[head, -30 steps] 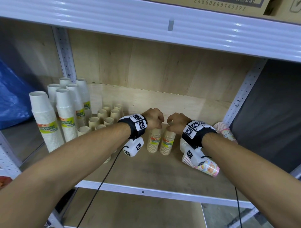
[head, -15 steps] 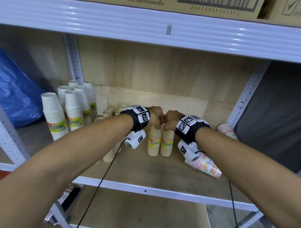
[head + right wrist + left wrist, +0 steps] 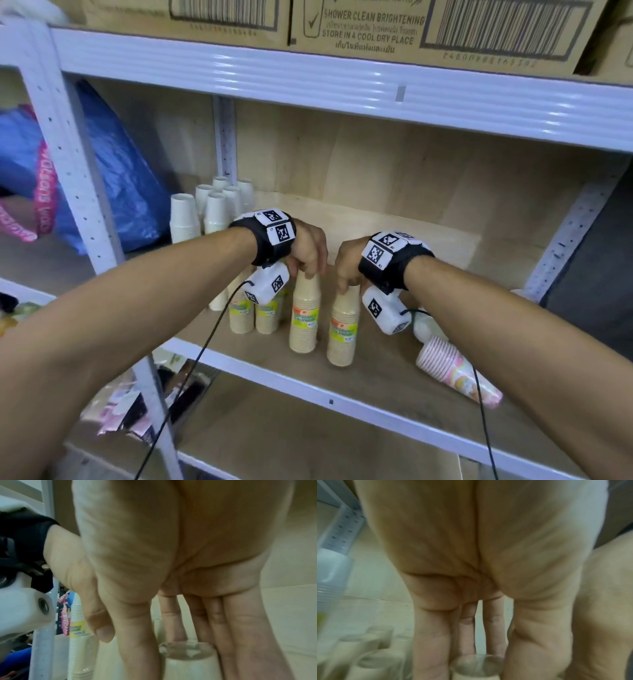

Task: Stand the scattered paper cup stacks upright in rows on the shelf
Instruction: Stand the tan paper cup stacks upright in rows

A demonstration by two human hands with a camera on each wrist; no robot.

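Head view: two bare hands reach into a white metal shelf with a pale wooden board (image 3: 383, 363). The left hand (image 3: 306, 250), at the centre of the frame, pinches the top of one upright beige paper cup stack with a yellow-and-orange label (image 3: 305, 313), fingers pointing down around its upturned base. Just right of it, the right hand (image 3: 349, 263) grips the top of a second, matching beige labelled cup stack (image 3: 343, 330) in the same way. Both stacks stand on the board near its front edge, close together but apart.

Left of them, partly hidden behind the left wrist camera, stand two more beige labelled stacks (image 3: 253, 313). Further back, toward the middle left, is a cluster of about six tall white paper cup stacks (image 3: 212, 212), ribbed where the rims nest. At the lower right one pink-rimmed patterned cup stack (image 3: 455, 371) lies on its side, and a white stack behind it is mostly hidden by the right wrist.

Brown printed cardboard boxes (image 3: 359, 27) sit on the shelf above; a crinkled blue plastic bag (image 3: 123, 178) fills the bay at the left.

Left wrist view: the fingers (image 3: 433, 639) hang straight down around the round cup base, blurred. Right wrist view: thumb and fingers (image 3: 247, 628) bracket the cup's wrapped round base.
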